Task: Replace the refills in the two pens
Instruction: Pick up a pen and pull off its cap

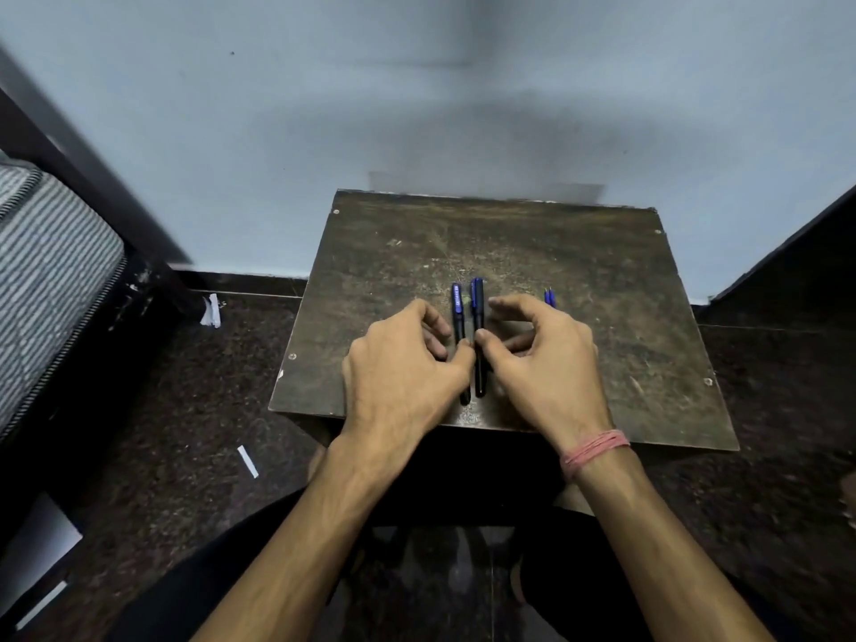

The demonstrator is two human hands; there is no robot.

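Observation:
Two black pens with blue clips lie side by side on a small worn brown table, running away from me. My left hand sits just left of the left pen, its thumb lying over the barrel and its fingers loosely curled beside it. My right hand sits just right of the right pen, with the thumb tip touching the barrel and the fingers arched above the table. Two blue refills lie further right, partly hidden behind my right hand.
The table stands against a pale blue wall over a dark speckled floor. A striped mattress on a dark frame is at the left. White paper scraps lie on the floor. A pink thread band circles my right wrist.

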